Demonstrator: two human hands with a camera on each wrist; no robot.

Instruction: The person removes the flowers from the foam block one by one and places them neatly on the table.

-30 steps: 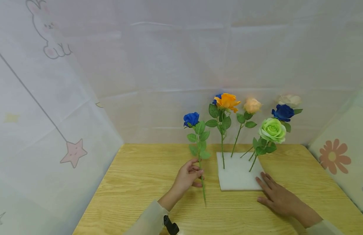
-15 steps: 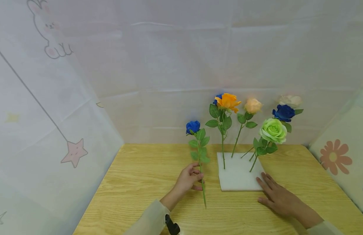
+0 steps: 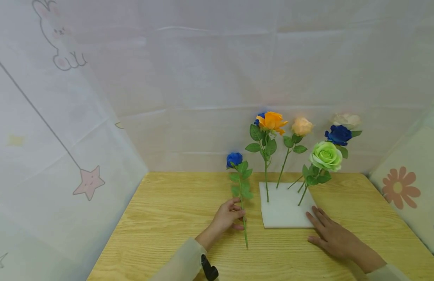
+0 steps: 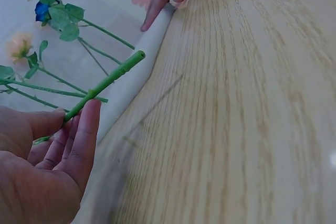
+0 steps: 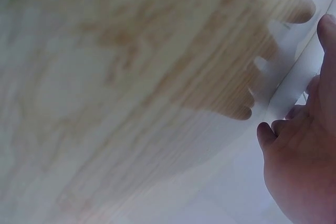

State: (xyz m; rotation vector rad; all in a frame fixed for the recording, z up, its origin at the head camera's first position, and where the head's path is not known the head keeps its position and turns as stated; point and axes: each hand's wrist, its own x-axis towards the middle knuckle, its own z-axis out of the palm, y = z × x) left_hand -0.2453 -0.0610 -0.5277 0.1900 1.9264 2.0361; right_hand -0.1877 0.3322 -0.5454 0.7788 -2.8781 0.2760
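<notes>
Right hand (image 3: 334,237): fingers straight, touching the right edge of a white board (image 3: 284,214)
Left hand (image 3: 225,216): pinching the stem of a blue rose (image 3: 234,160)
Rose position: above the wooden table (image 3: 167,210), left of the board
Stems standing in board: green rose (image 3: 326,156), orange rose (image 3: 272,121)

The smooth table (image 3: 160,210) looks wooden, the pad (image 3: 283,215) matt foam.

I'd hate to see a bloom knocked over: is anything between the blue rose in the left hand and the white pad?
Nothing visible: in the head view, only tabletop shows between the blue rose in the left hand and the white pad.
</notes>
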